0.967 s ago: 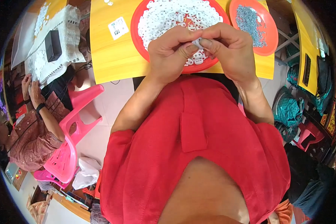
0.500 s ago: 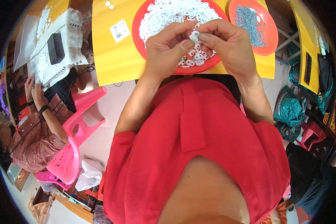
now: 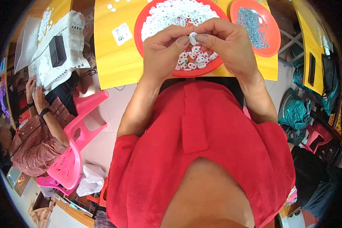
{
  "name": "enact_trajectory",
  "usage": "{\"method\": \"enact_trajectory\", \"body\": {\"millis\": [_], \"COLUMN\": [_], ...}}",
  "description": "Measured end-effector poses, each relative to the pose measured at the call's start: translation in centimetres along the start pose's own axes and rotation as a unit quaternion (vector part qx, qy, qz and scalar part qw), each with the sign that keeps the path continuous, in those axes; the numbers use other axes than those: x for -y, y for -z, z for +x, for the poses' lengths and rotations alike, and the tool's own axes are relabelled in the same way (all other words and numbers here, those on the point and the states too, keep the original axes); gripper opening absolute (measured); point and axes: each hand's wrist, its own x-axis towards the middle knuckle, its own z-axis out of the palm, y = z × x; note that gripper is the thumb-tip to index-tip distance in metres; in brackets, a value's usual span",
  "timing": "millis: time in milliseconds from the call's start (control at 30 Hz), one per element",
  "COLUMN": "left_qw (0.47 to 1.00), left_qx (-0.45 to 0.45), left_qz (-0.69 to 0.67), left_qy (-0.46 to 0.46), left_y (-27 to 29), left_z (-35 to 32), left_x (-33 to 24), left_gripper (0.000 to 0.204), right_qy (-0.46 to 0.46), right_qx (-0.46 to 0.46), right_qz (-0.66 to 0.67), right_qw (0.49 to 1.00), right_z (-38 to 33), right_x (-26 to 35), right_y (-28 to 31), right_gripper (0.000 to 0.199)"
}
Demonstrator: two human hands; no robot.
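Grip was narrow, left hand [image 3: 161, 49] and right hand [image 3: 236, 45] pinching one white piece [image 3: 193, 38]. Yellow surface [image 3: 112, 62] lay beneath; red tray [image 3: 197, 72] of loose pieces [image 3: 174, 15], then smaller plate [image 3: 273, 38] of metal bits [image 3: 249, 28], far right. Held piece sat above tray; light, steady pressure seemed best.

You are seeing: smooth plastic on the small white oval piece [image 3: 193, 38] | glossy plastic on the round red tray [image 3: 195, 73] | metal on the slim silver-grey screws [image 3: 250, 28] | wood grain on the yellow tabletop [image 3: 114, 64] | matt cloth on your red top [image 3: 224, 114]
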Motion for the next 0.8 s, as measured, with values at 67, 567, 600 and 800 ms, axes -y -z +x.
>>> {"method": "enact_trajectory", "body": {"millis": [67,567,600,800], "left_qw": [1.000,0.940,0.908,0.773], "left_qx": [0.012,-0.024,-0.005,0.091], "left_qz": [-0.007,0.336,0.415,0.602], "left_qy": [-0.027,-0.053,-0.058,-0.178], "left_y": [0.1,0.2,-0.1,0.1], "left_z": [0.0,-0.1,-0.4,0.3], "left_x": [0.1,-0.2,-0.4,0.2], "left_gripper": [0.019,0.021,0.020,0.023], "right_qy": [-0.007,0.258,0.257,0.286], "right_qx": [0.000,-0.267,-0.271,-0.256], "right_qz": [-0.001,-0.466,-0.469,-0.558], "right_qw": [1.000,0.803,0.800,0.735], "right_z": [-0.1,12.7,13.7,10.8], "right_x": [0.1,6.9,6.5,4.6], "right_y": [-0.2,12.7,13.8,14.4], "right_gripper": [0.011,0.014,0.014,0.012]}}
